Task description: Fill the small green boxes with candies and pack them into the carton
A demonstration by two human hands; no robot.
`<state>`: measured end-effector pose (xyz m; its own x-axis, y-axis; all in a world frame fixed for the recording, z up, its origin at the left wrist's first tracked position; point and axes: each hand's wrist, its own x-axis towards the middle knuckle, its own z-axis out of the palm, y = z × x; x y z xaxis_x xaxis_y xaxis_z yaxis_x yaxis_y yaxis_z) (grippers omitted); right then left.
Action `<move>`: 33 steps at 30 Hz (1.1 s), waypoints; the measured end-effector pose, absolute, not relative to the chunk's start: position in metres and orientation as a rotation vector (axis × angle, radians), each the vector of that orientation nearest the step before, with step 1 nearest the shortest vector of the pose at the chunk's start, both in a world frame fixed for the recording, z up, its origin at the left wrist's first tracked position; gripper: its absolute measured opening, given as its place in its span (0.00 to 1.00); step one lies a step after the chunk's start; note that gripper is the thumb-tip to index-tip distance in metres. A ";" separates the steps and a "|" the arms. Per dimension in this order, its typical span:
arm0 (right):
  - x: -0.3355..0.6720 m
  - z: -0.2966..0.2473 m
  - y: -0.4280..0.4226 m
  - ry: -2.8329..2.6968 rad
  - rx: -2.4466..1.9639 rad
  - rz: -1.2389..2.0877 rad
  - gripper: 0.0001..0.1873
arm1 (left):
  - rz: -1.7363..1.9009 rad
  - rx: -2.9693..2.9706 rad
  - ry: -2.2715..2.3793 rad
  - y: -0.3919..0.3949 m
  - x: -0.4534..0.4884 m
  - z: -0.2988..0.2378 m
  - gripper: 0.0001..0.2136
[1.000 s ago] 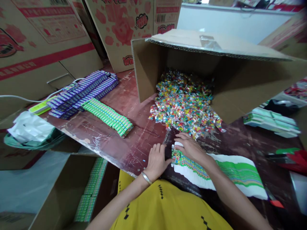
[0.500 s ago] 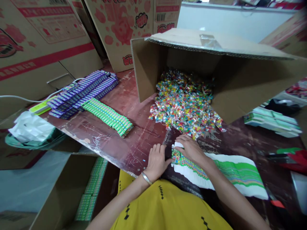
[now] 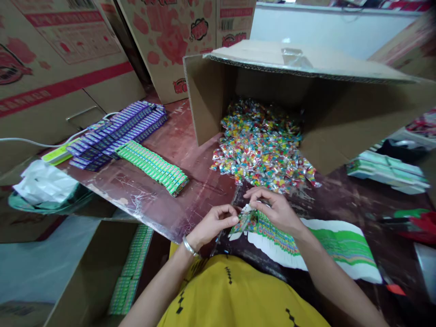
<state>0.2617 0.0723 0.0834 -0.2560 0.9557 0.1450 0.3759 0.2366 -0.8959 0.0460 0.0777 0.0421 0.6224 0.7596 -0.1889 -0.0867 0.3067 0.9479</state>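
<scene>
From my distant seat I look down through the head camera at two bare hands working over a worn dark-red table (image 3: 200,195). At far left stands a large brown carton (image 3: 37,77) with red print. Below it, white plastic (image 3: 44,181) fills a green container (image 3: 32,206), and lower still an open box (image 3: 83,268) holds rows of green packs (image 3: 131,261). Next along the tabletop lie stacked purple packs (image 3: 122,127), then a slanting row of green packets (image 3: 153,168) set closely side by side.

Near the middle front, the left hand (image 3: 216,223), with a silver bangle (image 3: 189,246) at its wrist, has thumb and fingertips close together at the left edge of a small printed card (image 3: 242,222); I cannot tell whether they are clamped on it. The card is tilted between the hands, just above the table. Beyond it, clear-wrapped colourful sweets (image 3: 265,150) spill from an open carton (image 3: 340,113) lying on its side. The right hand (image 3: 272,211) pinches the card's upper end between thumb and finger. Under its forearm, overlapping green-and-white cards (image 3: 340,245) fan out rightward along the table. At far right lies a bundle of pale green-edged cards (image 3: 388,172), with a red object (image 3: 418,227) nearer me
</scene>
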 end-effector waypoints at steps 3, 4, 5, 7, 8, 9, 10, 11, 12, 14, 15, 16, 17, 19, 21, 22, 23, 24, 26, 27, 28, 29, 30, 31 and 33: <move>0.249 0.087 0.073 -1.746 -1.191 0.961 0.06 | 0.624 0.925 0.599 0.077 0.045 0.043 0.17; 0.246 0.088 0.074 -1.752 -1.194 0.913 0.05 | 0.619 0.854 0.567 0.076 0.045 0.042 0.19; 0.244 0.088 0.074 -1.769 -1.199 0.845 0.04 | 0.620 0.794 0.545 0.074 0.046 0.041 0.21; 0.243 0.090 0.073 -1.827 -1.207 0.687 0.05 | 0.646 0.705 0.543 0.072 0.046 0.040 0.23; 0.243 0.090 0.072 -1.852 -1.213 0.607 0.08 | 0.671 0.675 0.563 0.071 0.045 0.040 0.22; 0.244 0.091 0.071 -1.867 -1.224 0.534 0.12 | 0.694 0.658 0.588 0.071 0.045 0.041 0.22; 0.245 0.091 0.069 -1.874 -1.241 0.472 0.15 | 0.706 0.651 0.611 0.072 0.045 0.041 0.22; 0.245 0.091 0.066 -1.876 -1.263 0.425 0.17 | 0.711 0.652 0.626 0.072 0.044 0.042 0.21; 0.245 0.090 0.063 -1.882 -1.289 0.398 0.17 | 0.712 0.657 0.634 0.073 0.044 0.042 0.21; 0.244 0.087 0.058 -1.930 -1.338 0.422 0.20 | 0.722 0.673 0.644 0.074 0.045 0.042 0.23; 0.242 0.085 0.055 -1.973 -1.358 0.480 0.21 | 0.726 0.680 0.656 0.074 0.045 0.042 0.25; 0.239 0.082 0.053 -2.013 -1.377 0.553 0.24 | 0.730 0.691 0.677 0.074 0.046 0.042 0.26; 0.236 0.079 0.051 -2.043 -1.397 0.627 0.26 | 0.733 0.710 0.704 0.074 0.047 0.042 0.27; 0.230 0.074 0.049 -2.066 -1.431 0.750 0.30 | 0.738 0.769 0.761 0.072 0.048 0.041 0.25; 0.226 0.071 0.047 -2.052 -1.435 0.838 0.31 | 0.757 0.813 0.800 0.071 0.048 0.041 0.24; 0.224 0.071 0.047 -2.038 -1.425 0.875 0.31 | 0.770 0.822 0.817 0.071 0.048 0.041 0.25; 0.223 0.071 0.047 -2.021 -1.413 0.904 0.30 | 0.784 0.827 0.833 0.070 0.047 0.041 0.25; 0.223 0.072 0.048 -1.997 -1.401 0.930 0.28 | 0.798 0.839 0.845 0.071 0.046 0.041 0.26; 0.226 0.075 0.051 -1.925 -1.375 1.019 0.23 | 0.811 0.905 0.841 0.071 0.043 0.043 0.26; 0.229 0.077 0.053 -1.876 -1.356 1.111 0.19 | 0.798 0.964 0.823 0.071 0.042 0.044 0.25; 0.233 0.079 0.056 -1.825 -1.331 1.239 0.16 | 0.769 1.031 0.793 0.071 0.040 0.046 0.24; 0.237 0.081 0.059 -1.780 -1.300 1.393 0.12 | 0.730 1.098 0.759 0.070 0.038 0.049 0.23; 0.242 0.083 0.062 -1.753 -1.268 1.550 0.11 | 0.688 1.163 0.730 0.070 0.037 0.052 0.22; 0.246 0.084 0.064 -1.750 -1.237 1.686 0.10 | 0.650 1.224 0.707 0.069 0.036 0.055 0.21; 0.252 0.085 0.068 -1.821 -1.175 1.851 0.10 | 0.602 1.328 0.672 0.067 0.035 0.059 0.19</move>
